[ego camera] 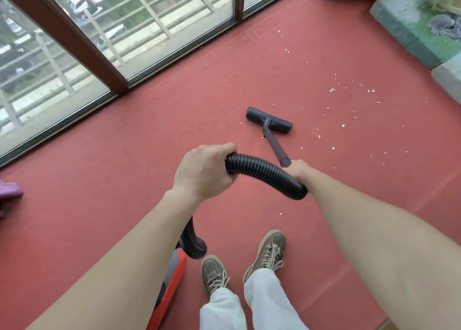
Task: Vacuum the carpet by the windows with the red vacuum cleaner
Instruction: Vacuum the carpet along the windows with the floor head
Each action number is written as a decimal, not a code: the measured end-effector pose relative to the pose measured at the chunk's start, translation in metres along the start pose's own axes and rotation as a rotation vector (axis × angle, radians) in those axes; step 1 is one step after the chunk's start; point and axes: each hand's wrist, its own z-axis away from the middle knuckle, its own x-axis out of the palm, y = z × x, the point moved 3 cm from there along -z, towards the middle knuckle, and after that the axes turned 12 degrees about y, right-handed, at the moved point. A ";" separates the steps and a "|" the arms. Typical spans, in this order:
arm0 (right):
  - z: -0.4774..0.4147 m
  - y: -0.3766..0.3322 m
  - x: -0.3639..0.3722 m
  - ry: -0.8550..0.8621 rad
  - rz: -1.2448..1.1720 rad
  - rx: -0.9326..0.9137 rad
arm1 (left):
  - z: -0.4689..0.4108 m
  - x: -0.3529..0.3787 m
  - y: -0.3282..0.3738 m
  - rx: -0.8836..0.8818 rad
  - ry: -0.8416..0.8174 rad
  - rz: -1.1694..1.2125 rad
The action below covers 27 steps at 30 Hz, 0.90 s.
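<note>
Two bare forearms reach forward from the bottom edge, above white trousers and tan lace-up shoes (270,252) planted on a red carpet (124,155). Just beside the left shoe sits the red vacuum cleaner (172,279), with only part of its red and grey body in view, probably parked close so that it trails the person.

A ribbed black hose (264,175) rises from the body, passes behind the left forearm and arches between the hands. The left hand (204,172) is curled round the hose from above, apparently lifting the slack so it does not drag. The right hand (298,171) is closed round the upper end of the dark wand (274,145), where the hose joins it, likely to steer.

The wand slopes down and away to a flat black floor head (269,120), which rests on the carpet. A few white scraps (331,90) lie just beside the head, and many more are scattered to its right and beyond, so much of the cleaning looks undone.

Farther off, tall windows (149,30) in dark frames run along the carpet's far edge, with railings and parked cars outside. Pale green cushions (404,23) sit at the far right.
</note>
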 end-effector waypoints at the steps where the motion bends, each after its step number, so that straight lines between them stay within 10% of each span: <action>1: 0.007 0.005 0.004 -0.012 0.020 -0.029 | 0.004 0.003 -0.001 -0.001 -0.021 0.011; 11: 0.085 0.043 0.084 -0.165 -0.066 -0.039 | 0.022 -0.008 -0.024 0.039 -0.277 -0.035; 27: 0.039 -0.024 0.056 -0.144 0.065 -0.211 | 0.025 -0.019 -0.037 -0.071 -0.110 0.000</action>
